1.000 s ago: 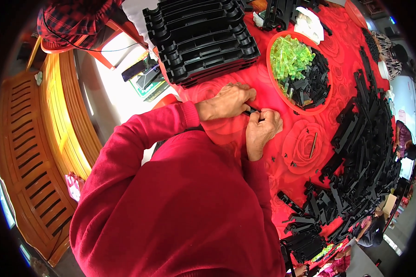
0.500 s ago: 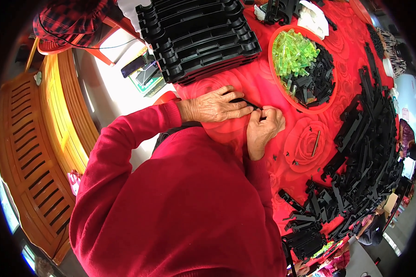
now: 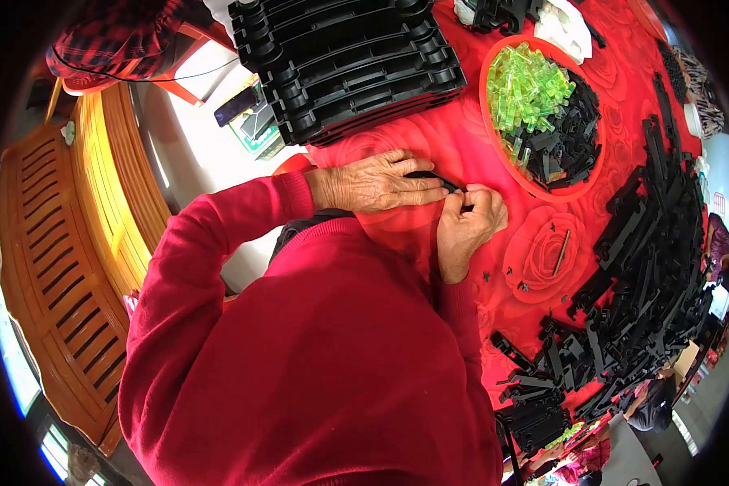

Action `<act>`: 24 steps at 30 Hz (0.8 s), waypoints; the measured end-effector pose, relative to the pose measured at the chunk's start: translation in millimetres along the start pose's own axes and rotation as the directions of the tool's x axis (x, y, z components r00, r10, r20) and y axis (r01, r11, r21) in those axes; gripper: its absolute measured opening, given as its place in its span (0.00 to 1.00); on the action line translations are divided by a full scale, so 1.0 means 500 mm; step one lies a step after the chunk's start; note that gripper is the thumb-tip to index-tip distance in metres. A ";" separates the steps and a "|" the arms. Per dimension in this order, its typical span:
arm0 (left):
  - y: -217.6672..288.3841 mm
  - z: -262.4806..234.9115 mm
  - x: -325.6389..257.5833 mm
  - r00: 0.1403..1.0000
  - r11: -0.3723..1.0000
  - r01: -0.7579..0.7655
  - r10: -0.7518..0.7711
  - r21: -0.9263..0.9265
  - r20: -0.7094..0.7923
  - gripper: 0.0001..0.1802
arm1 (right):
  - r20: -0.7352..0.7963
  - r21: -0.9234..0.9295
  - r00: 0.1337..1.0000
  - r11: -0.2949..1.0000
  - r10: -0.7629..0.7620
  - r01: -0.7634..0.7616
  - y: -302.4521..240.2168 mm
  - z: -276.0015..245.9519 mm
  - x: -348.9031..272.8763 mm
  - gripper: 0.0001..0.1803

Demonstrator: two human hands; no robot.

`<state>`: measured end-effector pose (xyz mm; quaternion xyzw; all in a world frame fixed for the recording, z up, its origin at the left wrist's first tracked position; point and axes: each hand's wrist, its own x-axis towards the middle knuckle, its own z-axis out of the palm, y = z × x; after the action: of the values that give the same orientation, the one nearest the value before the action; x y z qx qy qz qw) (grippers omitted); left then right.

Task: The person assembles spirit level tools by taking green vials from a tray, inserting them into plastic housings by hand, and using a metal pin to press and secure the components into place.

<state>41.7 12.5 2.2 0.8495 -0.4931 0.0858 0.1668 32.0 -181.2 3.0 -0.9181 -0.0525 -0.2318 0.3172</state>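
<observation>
A black strip (image 3: pixel 448 184) lies low over the red cloth (image 3: pixel 454 134), slanting from under the left hand (image 3: pixel 374 185) to the fingertips of the right hand (image 3: pixel 472 220), right in front of the wearer's body. Only a dark stretch of it shows between the fingers, so its full length and shape cannot be told. It looks like thin moulded plastic, much like the long parts in the pile of black parts (image 3: pixel 636 259) off to the right; I would expect it to be very light, fairly stiff along its length, a little slick on its smooth faces and liable to snap at a narrow spot if bent hard. A pinch close to one end, with the other hand steadying the rest flat, seems the safest hold. The left hand comes in palm down from the side, its red sleeve (image 3: pixel 247 215) bent at the elbow; the fingers reach toward the right, the upper ones parted from the lower with the strip showing in the gap, and whether they grip it or merely press on it I cannot tell. The right hand rises from below, wrist nearly straight, fingers curled, thumb and forefinger apparently pinched together on the strip's near end
</observation>
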 end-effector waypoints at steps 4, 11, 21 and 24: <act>0.004 -0.004 0.002 0.999 0.999 0.037 -0.037 0.003 0.035 0.28 | 0.007 -0.003 1.000 1.000 0.000 0.000 -0.001 0.003 -0.001 0.10; 0.018 0.012 0.010 0.998 0.997 0.057 -0.058 -0.052 -0.012 0.28 | 0.025 0.066 0.999 0.998 -0.027 0.026 0.006 0.003 -0.007 0.10; 0.016 0.003 0.018 0.999 0.998 0.051 -0.052 -0.033 -0.004 0.28 | 0.071 0.072 0.996 0.996 -0.053 0.048 0.015 -0.004 0.005 0.08; 0.020 0.002 0.017 0.998 0.998 0.060 -0.060 -0.003 -0.007 0.29 | 0.128 0.084 0.990 0.995 -0.067 0.057 0.015 -0.021 0.006 0.03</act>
<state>37.2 0.5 5.9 0.8635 -0.4668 0.0828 0.1722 32.4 -193.6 7.8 -0.9157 -0.1110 -0.1789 0.3422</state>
